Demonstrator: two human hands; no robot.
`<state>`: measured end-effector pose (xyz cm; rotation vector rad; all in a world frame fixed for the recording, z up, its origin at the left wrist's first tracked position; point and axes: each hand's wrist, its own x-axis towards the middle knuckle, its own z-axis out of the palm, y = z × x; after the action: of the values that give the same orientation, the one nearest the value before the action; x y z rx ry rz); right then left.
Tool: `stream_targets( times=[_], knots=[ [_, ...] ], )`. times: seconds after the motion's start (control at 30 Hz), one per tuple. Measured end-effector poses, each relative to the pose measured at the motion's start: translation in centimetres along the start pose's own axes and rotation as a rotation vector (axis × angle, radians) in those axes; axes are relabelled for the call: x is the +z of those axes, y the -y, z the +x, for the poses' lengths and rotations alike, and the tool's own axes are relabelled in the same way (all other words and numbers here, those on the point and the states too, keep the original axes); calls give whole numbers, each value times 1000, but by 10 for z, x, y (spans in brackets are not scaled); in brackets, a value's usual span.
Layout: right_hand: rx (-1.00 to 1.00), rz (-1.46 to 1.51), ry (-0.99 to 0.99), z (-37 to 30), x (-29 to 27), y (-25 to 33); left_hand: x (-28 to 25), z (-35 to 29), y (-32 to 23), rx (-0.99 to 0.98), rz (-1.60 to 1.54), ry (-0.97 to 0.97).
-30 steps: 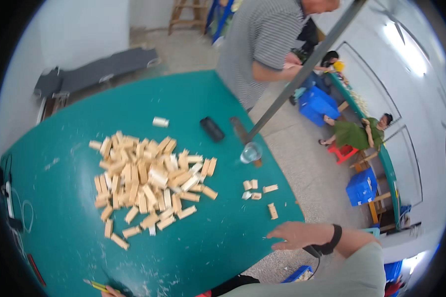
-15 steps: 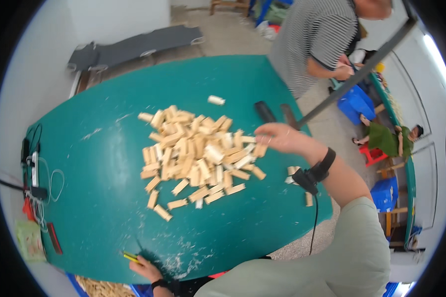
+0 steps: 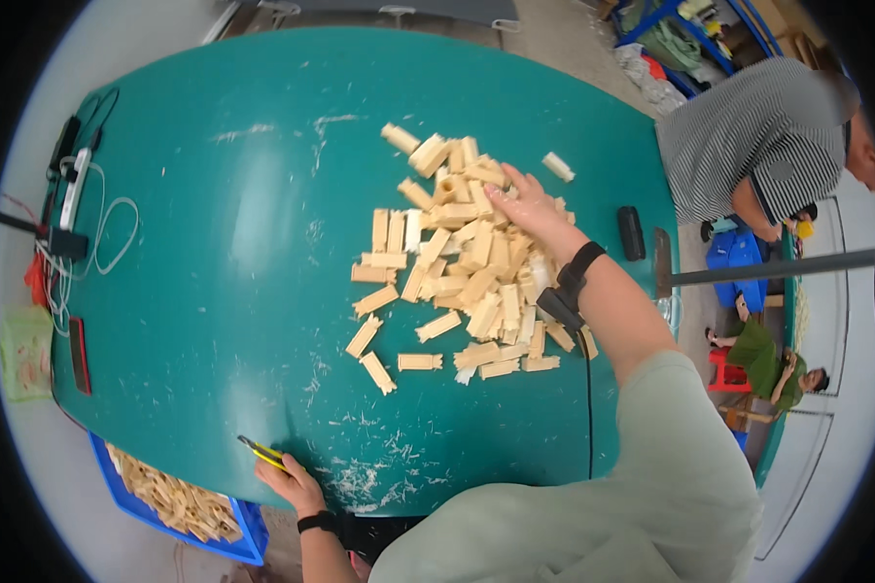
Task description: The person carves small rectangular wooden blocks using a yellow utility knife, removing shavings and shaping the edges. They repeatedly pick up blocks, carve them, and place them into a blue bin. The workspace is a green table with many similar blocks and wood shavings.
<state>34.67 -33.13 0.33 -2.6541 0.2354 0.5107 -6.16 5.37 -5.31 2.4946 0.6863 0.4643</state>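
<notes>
My left hand (image 3: 295, 484) is closed around a yellow utility knife (image 3: 267, 454) over the near edge of the green table. Its dark tip points up and left. My right hand (image 3: 535, 207) rests on the far right part of a pile of pale wooden blocks (image 3: 476, 262), thumb and fingers apart. The blocks are short, grooved pieces, heaped in the middle, with several lying loose at the pile's near and left sides. Those under my palm are hidden. One lone block (image 3: 558, 166) lies beyond my right hand.
On the green table (image 3: 204, 291) pale shavings (image 3: 379, 466) lie near my left hand. A black case (image 3: 630, 233) and a metal post (image 3: 768, 267) stand at the right, a power strip (image 3: 73, 194) at the left. A blue crate (image 3: 253, 530) holds wood pieces. A person in stripes (image 3: 749, 136) stands far right.
My right hand has gone from the pile's right edge onto its far part. The view has shifted, so the pile sits further right. The knife stays in my left hand.
</notes>
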Motion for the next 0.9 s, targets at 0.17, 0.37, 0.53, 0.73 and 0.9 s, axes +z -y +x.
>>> stream_targets(
  times=[0.17, 0.37, 0.53, 0.73, 0.9],
  knots=[
    [-161, 167, 80, -13, 18, 6, -5, 2, -3, -82, -21, 69],
    [-295, 32, 223, -93, 48, 43, -5, 3, -1, -57, 11, 73],
    [-402, 56, 281, -167, 81, 47, 0, 4, 2, -45, -13, 29],
    [-519, 154, 659, -177, 30, 47, 0, 3, 6, -65, -7, 49],
    [-383, 174, -117, -68, -35, -20, -3, 0, 4, -103, 10, 47]
  ],
)
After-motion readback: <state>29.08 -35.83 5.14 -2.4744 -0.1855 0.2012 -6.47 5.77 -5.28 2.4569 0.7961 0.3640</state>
